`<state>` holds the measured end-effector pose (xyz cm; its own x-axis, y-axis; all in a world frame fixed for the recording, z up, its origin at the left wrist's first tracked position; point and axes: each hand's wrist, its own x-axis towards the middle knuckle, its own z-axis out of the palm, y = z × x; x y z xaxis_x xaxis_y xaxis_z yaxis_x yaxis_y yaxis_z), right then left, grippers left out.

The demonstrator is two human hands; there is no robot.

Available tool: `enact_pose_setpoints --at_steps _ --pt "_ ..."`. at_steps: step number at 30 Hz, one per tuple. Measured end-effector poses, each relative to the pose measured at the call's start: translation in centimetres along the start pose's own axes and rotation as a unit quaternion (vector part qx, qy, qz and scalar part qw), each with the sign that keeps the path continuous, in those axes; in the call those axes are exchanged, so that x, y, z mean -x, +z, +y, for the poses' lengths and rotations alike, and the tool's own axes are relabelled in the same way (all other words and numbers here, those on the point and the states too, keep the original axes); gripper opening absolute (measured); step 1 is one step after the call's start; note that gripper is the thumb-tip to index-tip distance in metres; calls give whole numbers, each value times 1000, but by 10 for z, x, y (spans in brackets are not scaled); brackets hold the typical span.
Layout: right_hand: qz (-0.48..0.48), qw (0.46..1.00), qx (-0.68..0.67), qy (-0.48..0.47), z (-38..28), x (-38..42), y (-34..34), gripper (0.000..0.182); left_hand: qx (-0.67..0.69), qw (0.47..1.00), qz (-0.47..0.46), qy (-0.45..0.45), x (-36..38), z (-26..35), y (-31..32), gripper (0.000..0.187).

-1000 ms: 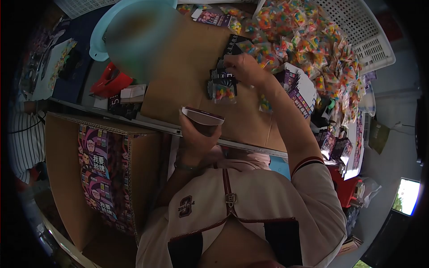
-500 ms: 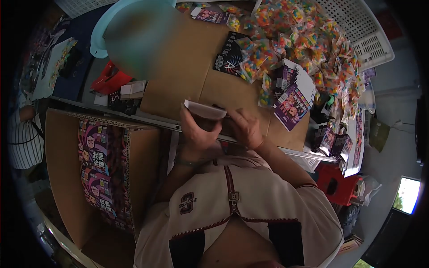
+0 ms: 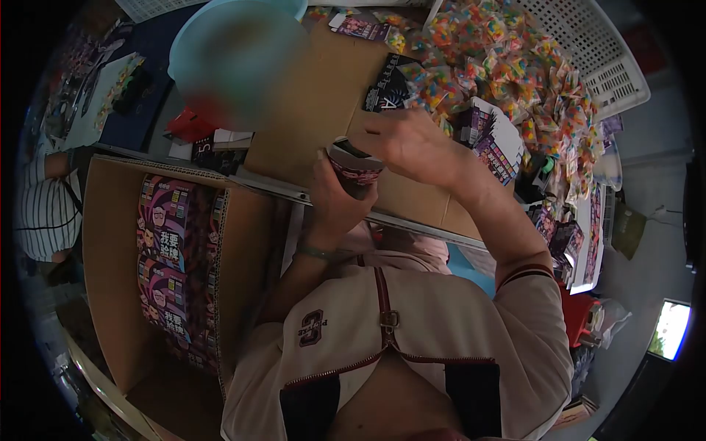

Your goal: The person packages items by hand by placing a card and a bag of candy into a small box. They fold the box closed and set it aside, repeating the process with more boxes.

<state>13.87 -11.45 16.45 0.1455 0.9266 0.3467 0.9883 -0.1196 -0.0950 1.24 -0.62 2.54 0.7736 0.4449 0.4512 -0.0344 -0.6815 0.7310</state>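
Observation:
My left hand (image 3: 340,202) is wrapped round a small dark printed box (image 3: 360,173), held upright with its top open towards me. Just above the opening, at its right side, is my right hand (image 3: 419,143). Its fingers are curled and pinched together, and whatever they hold is hidden. Beyond the right hand lie a fanned stack of purple printed boxes (image 3: 496,143), a black printed piece (image 3: 386,88) and a heap of clear packets of colourful candy (image 3: 533,88).
A large cardboard carton (image 3: 103,242) with purple boxes (image 3: 163,228) inside stands at the left. A blue basin (image 3: 180,51), partly blurred, and a red object (image 3: 190,125) are at the upper left. A white basket (image 3: 618,77) borders the candy. Another person's striped clothing (image 3: 48,220) shows far left.
My right hand has risen from beside the box to above its opening. The box, seen side-on earlier, now stands upright in my left hand with its printed side showing. The view has shifted slightly.

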Motion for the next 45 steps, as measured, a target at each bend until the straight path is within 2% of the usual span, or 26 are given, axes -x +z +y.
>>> enact_pose_setpoints --at_steps 2,3,5,7,9,11,12,14,15,17,21,23,25,26,27,29,30,32,36,38,39,41,42,44,45 --pt "-48 997 25 -53 4 -13 -2 19 6 1000 7 2 1 -2 0 98" --pt "-49 997 27 -55 2 -17 3 19 2 1000 3 4 2 -2 0 98" --pt "-39 992 10 -120 -3 -23 18 18 0 1000 -1 5 3 -6 3 98" --pt "-21 993 9 -116 -5 -29 30 18 51 998 -12 -39 3 -10 8 98" --pt "-8 993 5 -114 -6 -29 31 18 53 997 -28 -42 5 -11 6 99" --pt "86 994 -50 -34 -8 -25 25 20 54 996 -40 -50 5 -7 4 100" --pt "79 995 -53 -39 -8 -17 26 20 47 999 -5 -27 4 -6 4 100" --pt "222 963 -118 97 -9 8 32 27 40 999 33 -10 5 -8 6 99" --pt "218 964 -119 95 -13 22 35 27 56 998 38 -2 6 -11 8 99" --pt "228 952 -123 162 -27 49 43 29 74 996 40 8 7 -14 10 98" --pt "231 939 -112 231 -53 67 68 30 94 994 40 28 6 -11 11 96" --pt "270 909 -157 277 -58 71 81 31 86 994 44 55 1 -10 6 94" --pt "270 898 -197 286 -53 76 84 31 95 984 75 130 -4 -14 -3 69" --pt "265 888 -236 293 -52 79 86 31 93 984 68 133 -7 -19 -10 69" --pt "270 884 -239 298 -54 79 85 31 118 981 45 146 -11 -25 -20 54" --pt "251 799 -353 417 -56 77 81 26 177 974 8 144 -20 -22 -36 20" --pt "255 796 -356 419 -54 77 83 26 174 974 3 147 -20 -24 -38 20" --pt "288 879 -247 289 -48 76 87 22 185 973 0 139 -18 -27 -41 17" --pt "291 883 -249 272 -41 79 84 22 184 973 -10 140 -21 -19 -47 14" --pt "260 924 -210 185 -36 81 71 21 221 972 -38 72 -17 -20 -50 14" --pt "263 922 -211 189 -37 84 71 21 219 972 -44 72 -16 -17 -48 14" --pt "198 904 -291 245 -38 88 71 23 352 933 -3 -72 -16 -9 -43 14" --pt "200 902 -291 248 -38 86 66 23 352 933 -8 -72 -18 -9 -45 14" --pt "173 917 -274 233 -36 79 56 25 204 975 -79 36 -23 -16 -55 14" --pt "175 915 -277 233 -33 80 60 25 201 976 -81 36 -26 -16 -59 14"
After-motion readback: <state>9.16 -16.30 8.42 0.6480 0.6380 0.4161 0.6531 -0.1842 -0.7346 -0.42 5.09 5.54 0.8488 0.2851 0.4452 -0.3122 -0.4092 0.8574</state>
